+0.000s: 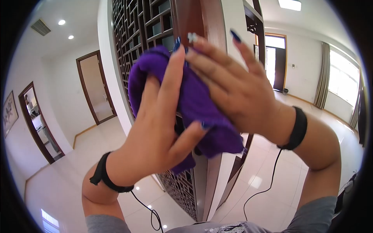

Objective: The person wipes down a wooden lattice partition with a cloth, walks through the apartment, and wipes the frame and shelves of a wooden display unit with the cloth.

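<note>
A purple cloth (204, 106), bunched and folded, is held up between my hands in front of a dark wooden lattice door (142, 23). My left hand (151, 128) grips it from the left, with cloth wrapped over the fingers and the thumb against its lower part. From the right, my right hand (241, 91) lies along the cloth with its fingers stretched toward the upper left and the little finger raised apart. The fingertips of both hands nearly meet near the cloth's top. The right thumb is hidden, and the right fingers are slightly blurred.
Black bands with cables circle both wrists; one cable (272, 174) hangs at the right. A white wall edge (105, 46) stands left of the lattice. Doorways (95, 85) open at the left, and a curtain (321, 77) hangs beside a window at the right. Glossy tiles (93, 143) cover the floor.
</note>
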The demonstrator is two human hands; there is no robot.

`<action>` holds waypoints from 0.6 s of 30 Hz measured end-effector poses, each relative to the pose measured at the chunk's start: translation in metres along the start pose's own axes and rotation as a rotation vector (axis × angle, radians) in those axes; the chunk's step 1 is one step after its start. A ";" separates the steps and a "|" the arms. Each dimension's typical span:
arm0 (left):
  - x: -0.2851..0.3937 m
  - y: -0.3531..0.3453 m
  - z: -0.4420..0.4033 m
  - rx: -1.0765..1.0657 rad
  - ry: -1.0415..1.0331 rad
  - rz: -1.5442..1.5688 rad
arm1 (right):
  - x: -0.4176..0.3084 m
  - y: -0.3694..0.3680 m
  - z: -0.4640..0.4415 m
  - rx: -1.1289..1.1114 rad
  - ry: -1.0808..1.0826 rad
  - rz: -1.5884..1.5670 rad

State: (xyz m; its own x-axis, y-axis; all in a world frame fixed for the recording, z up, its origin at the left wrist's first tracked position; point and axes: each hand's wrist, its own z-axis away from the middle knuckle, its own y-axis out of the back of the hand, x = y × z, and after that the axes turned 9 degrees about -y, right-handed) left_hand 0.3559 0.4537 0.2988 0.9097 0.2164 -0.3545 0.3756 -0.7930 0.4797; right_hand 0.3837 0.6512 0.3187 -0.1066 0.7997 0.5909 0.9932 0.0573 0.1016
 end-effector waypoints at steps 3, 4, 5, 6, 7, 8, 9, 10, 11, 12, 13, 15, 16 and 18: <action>-0.013 0.000 -0.022 0.133 -0.024 -0.081 | 0.016 0.006 -0.020 -0.010 -0.039 0.108; -0.018 -0.001 -0.041 0.125 -0.017 -0.091 | 0.032 0.010 -0.029 0.030 -0.049 0.098; -0.021 0.004 -0.053 0.117 -0.010 -0.101 | 0.040 0.011 -0.038 0.070 -0.059 0.089; -0.022 0.010 -0.060 0.110 -0.004 -0.112 | 0.042 0.014 -0.042 0.067 -0.074 0.171; -0.026 0.012 -0.071 0.116 -0.011 -0.128 | 0.043 0.016 -0.047 0.062 -0.088 0.254; -0.031 0.015 -0.082 0.123 -0.017 -0.145 | 0.050 0.011 -0.050 0.129 -0.082 0.192; -0.036 0.015 -0.093 0.143 -0.036 -0.165 | 0.060 0.003 -0.052 0.194 -0.078 0.129; -0.037 0.015 -0.098 0.149 -0.059 -0.152 | 0.067 -0.001 -0.054 0.258 -0.071 0.066; -0.038 0.015 -0.103 0.156 -0.081 -0.139 | 0.071 -0.002 -0.053 0.246 -0.087 0.039; -0.038 0.015 -0.109 0.162 -0.104 -0.127 | 0.069 -0.003 -0.050 0.250 -0.103 -0.029; -0.026 0.017 -0.108 0.137 -0.105 -0.110 | 0.064 -0.004 -0.043 0.254 -0.119 -0.098; -0.015 0.008 -0.106 0.183 -0.154 -0.172 | 0.060 -0.019 -0.031 0.275 -0.168 -0.134; -0.017 -0.005 -0.104 0.251 -0.203 -0.250 | 0.056 -0.033 -0.025 0.292 -0.201 -0.100; -0.021 -0.018 -0.091 0.250 -0.260 -0.300 | 0.049 -0.037 -0.014 0.256 -0.267 -0.118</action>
State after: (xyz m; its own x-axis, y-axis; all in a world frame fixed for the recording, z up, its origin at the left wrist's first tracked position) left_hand 0.3459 0.5152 0.3712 0.6811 0.3323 -0.6524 0.5317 -0.8371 0.1287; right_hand 0.3415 0.6798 0.3549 -0.2384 0.9041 0.3545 0.9580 0.2788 -0.0669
